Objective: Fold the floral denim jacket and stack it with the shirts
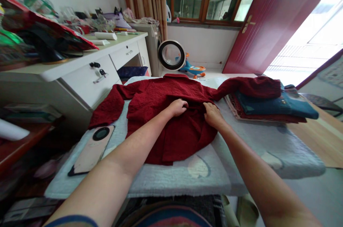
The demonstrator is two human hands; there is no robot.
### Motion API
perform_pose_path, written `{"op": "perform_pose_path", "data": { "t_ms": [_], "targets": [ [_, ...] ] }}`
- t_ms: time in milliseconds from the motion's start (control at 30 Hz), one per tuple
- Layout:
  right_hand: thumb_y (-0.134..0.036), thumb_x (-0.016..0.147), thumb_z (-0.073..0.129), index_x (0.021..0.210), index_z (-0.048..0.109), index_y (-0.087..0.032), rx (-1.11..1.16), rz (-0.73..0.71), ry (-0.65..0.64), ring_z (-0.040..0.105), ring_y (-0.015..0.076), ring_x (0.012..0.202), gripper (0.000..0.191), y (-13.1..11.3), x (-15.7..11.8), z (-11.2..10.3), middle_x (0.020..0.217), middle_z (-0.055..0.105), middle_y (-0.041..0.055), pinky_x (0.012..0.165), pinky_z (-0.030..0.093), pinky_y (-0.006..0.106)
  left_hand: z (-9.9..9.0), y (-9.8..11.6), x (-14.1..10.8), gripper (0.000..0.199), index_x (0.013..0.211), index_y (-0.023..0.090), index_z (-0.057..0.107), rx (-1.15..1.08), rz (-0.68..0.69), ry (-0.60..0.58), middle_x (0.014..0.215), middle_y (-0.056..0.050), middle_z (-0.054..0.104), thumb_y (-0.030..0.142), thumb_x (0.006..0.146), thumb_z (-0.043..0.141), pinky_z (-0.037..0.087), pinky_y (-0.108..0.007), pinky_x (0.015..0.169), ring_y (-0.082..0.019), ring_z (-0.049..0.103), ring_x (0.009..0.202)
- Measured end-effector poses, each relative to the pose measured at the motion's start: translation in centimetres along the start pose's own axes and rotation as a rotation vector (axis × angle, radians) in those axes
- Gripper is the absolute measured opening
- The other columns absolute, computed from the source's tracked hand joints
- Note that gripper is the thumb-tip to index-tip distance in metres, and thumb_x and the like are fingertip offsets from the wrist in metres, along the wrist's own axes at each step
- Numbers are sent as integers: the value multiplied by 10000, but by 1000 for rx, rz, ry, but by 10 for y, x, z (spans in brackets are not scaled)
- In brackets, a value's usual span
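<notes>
A dark red long-sleeved shirt (150, 109) lies spread over a pale blue padded cover (187, 184), its collar at the far side. My left hand (178, 107) is closed on the cloth near the middle of the shirt, fingers curled. Just to the right, my right hand (213, 114) grips the side of the same shirt, thumb toward the middle; part of its fingers is hidden by the fabric. Between the hands the cloth is lifted into a dark fold. The shirt's right-hand sleeve drapes over a stack of folded clothes with blue jeans (297, 102) on top.
A phone (92, 150) lies face down on the cover at the left. Beyond stand a white desk (88, 80) crowded with items and a washing machine with its round door (171, 55) swung out. A blue ride-on toy (194, 68) and a red door (249, 23) are at the back.
</notes>
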State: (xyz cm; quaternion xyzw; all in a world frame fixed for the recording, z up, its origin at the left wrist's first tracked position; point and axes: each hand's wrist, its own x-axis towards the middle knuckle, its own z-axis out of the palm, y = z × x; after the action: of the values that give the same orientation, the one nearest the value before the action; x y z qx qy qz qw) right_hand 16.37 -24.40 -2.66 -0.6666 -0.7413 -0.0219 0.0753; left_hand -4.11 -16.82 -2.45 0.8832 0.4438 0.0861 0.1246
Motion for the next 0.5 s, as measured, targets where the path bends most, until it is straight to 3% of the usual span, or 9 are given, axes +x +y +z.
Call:
{"op": "perform_pose_path", "data": {
  "t_ms": [167, 267, 367, 500],
  "targets": [
    [-198, 889, 472, 1165, 662, -230, 7, -174, 34, 466, 257, 1125, 337, -6, -4, 2, 1273, 539, 94, 962, 373, 343, 17, 10, 2, 283, 993, 198, 743, 99, -53, 10, 1031, -104, 676, 396, 827, 626, 493, -363, 868, -270, 613, 984],
    [-185, 907, 423, 1219, 649, -226, -88, -131, -16, 476, 274, 1075, 388, -7, 1, 1, 1216, 549, 124, 911, 388, 363, 23, 21, 0, 250, 939, 168, 746, 150, -106, 84, 1054, -143, 639, 350, 854, 597, 473, -411, 882, -314, 557, 1061],
    [-151, 905, 381, 1319, 573, -209, -145, -52, -20, 498, 289, 1035, 460, -6, 10, 0, 1180, 550, 155, 843, 408, 372, 26, 30, -5, 226, 924, 185, 738, 162, -119, 147, 1087, -129, 599, 240, 890, 521, 485, -373, 836, -281, 540, 1054],
    [-131, 897, 367, 1273, 592, -174, -169, -13, -47, 521, 306, 1026, 440, -3, 21, -1, 1148, 562, 170, 804, 422, 373, 29, 28, -18, 205, 878, 199, 714, 4, -32, 215, 1022, -75, 601, 139, 862, 520, 495, -303, 821, -201, 574, 949]
  ]
}}
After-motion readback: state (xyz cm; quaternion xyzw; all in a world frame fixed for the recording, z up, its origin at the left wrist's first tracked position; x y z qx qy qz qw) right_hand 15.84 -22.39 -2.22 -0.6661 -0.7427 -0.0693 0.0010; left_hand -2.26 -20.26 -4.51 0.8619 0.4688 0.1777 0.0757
